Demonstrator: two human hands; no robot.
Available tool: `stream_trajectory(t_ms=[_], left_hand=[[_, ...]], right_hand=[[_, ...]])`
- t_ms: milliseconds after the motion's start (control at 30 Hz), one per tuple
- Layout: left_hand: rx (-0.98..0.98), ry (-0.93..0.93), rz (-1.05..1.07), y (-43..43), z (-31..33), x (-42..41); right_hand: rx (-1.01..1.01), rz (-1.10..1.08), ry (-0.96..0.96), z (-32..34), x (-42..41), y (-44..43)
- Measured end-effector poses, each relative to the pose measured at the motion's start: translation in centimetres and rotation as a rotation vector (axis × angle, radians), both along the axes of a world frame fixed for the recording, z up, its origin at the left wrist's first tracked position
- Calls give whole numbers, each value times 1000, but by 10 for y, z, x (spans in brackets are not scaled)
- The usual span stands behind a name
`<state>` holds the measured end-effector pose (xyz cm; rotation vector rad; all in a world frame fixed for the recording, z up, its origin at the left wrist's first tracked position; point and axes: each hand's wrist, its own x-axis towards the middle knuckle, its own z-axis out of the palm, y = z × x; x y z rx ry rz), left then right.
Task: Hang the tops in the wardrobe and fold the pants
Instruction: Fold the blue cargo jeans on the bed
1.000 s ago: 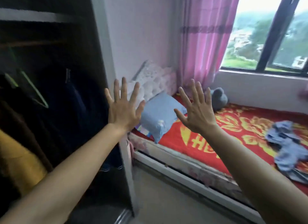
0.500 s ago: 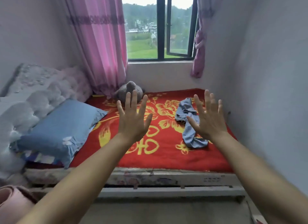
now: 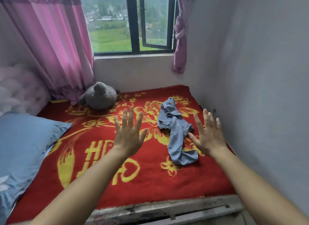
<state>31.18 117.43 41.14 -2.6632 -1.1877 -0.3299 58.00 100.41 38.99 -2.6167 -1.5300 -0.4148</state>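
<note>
The view has closed in on the bed since half a second ago: the red blanket [image 3: 150,179] now fills more of the frame, and the pants lie nearer to the right hand than they did. A second ago the wardrobe stood at the left edge; it is out of sight now.

One pair of pants [image 3: 177,132], blue denim, lies crumpled on the red blanket. There is one blue pillow [image 3: 25,149], one grey plush toy [image 3: 100,96], one window [image 3: 133,22] and two pink curtains, the wide one [image 3: 50,40] left of the window and the tied one [image 3: 180,33] right of it.

The pants run lengthwise from the window side of the blanket toward the near edge, the long axis a little tilted. An elastic cuff shows at mid-length, turned toward the left hand. The bunched lower end lies nearest the camera. Which end is the waistband is hard to tell.

Both bare arms reach forward over the blanket. The left hand [image 3: 128,136] is raised, back to the camera, fingers spread and pointing toward the window, holding nothing, left of the pants and apart from them. The right hand [image 3: 208,136] is posed the same way, fingers splayed and empty, just right of the pants, its thumb overlapping the denim in view; contact cannot be told.
</note>
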Motion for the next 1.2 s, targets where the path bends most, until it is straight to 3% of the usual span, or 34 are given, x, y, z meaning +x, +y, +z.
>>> stream_trajectory(t_ms=[400, 767, 967, 1200], left_hand=[[-176, 113, -142, 147, -36, 197], [-280, 157, 17, 225, -99, 329], [-366, 127, 54, 263, -178, 348], [-462, 200, 80, 305, -346, 333]], right_hand=[[12, -148, 122, -31, 163, 115], [-102, -12, 280, -79, 308, 248], [-168, 52, 374, -158, 316, 324], [-249, 99, 420, -329, 282, 369]])
